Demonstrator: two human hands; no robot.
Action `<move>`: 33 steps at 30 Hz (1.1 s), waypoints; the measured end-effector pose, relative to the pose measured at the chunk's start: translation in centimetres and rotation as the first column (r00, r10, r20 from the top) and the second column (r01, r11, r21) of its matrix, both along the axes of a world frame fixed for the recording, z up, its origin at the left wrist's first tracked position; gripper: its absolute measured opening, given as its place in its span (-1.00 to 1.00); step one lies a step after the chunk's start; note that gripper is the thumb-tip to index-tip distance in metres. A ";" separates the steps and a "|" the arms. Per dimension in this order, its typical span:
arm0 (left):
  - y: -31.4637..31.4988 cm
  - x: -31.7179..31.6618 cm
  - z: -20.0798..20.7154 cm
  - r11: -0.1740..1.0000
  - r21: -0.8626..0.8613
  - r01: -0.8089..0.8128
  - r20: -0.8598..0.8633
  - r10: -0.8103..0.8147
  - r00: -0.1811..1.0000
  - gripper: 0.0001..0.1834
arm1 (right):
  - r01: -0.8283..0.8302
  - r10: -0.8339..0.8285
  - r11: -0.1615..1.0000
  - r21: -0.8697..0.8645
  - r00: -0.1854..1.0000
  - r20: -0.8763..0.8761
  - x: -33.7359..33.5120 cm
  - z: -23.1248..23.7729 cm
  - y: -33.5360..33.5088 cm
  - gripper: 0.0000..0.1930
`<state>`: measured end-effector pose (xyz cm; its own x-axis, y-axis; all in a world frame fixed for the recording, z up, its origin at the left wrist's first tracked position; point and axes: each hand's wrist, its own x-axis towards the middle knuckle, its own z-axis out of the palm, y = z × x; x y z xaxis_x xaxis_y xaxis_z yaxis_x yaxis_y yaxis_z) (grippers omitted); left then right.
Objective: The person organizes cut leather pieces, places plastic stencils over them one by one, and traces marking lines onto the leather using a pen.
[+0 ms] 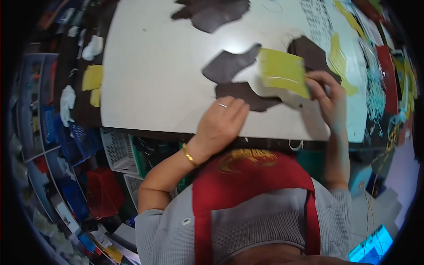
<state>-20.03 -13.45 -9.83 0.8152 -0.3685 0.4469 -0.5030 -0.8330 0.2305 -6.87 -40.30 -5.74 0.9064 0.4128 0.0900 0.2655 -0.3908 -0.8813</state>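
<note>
My right hand point(326, 95) pinches the right edge of a yellow sheet point(282, 70), which is raised over the white tabletop and casts a shadow. A thin pale line runs across the sheet. Fingers laid along the left end of a dark brown cut piece, my left hand point(223, 123) presses on it near the table's front edge. That brown piece point(251, 98) looks like leather and lies flat. Just beyond it lies a second dark piece point(227, 66) with a curved outline, its right tip close to the sheet.
A dark stack of cut pieces point(309, 55) lies behind my right hand. More dark pieces point(216, 13) sit at the far edge. Yellow curved strips point(338, 59) and a teal thread bundle point(375, 95) are at the right. A white crate point(117, 150) stands below the table's left front.
</note>
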 end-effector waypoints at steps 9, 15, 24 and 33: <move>-0.7 -1.7 -2.1 0.971 -0.171 -0.165 -0.002 0.167 0.986 -0.74 | -0.286 0.256 0.940 -0.188 0.952 -0.170 -1.8 -3.1 5.0 -0.82; -0.9 -2.3 -2.3 0.981 -0.110 -0.161 -0.002 0.162 0.987 -0.68 | -0.278 0.314 0.868 -0.412 0.949 0.021 -2.7 -3.8 5.4 -0.82; -1.2 -1.6 -0.5 0.975 0.152 -0.161 -0.123 0.181 0.976 -0.53 | -0.262 0.193 0.929 -0.261 0.945 -0.264 -0.1 -2.6 2.9 -0.80; -2.2 -1.0 0.2 0.964 0.261 -0.055 -0.154 0.098 0.983 -0.49 | -0.136 0.258 0.877 -0.461 0.942 0.212 -2.4 -3.2 1.9 -0.82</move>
<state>-21.02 -15.65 -9.67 0.8996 -0.3862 0.2040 -0.4084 -0.9093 0.0794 -9.28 -38.39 -8.92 0.7704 0.6326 0.0797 0.5727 -0.6316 -0.5226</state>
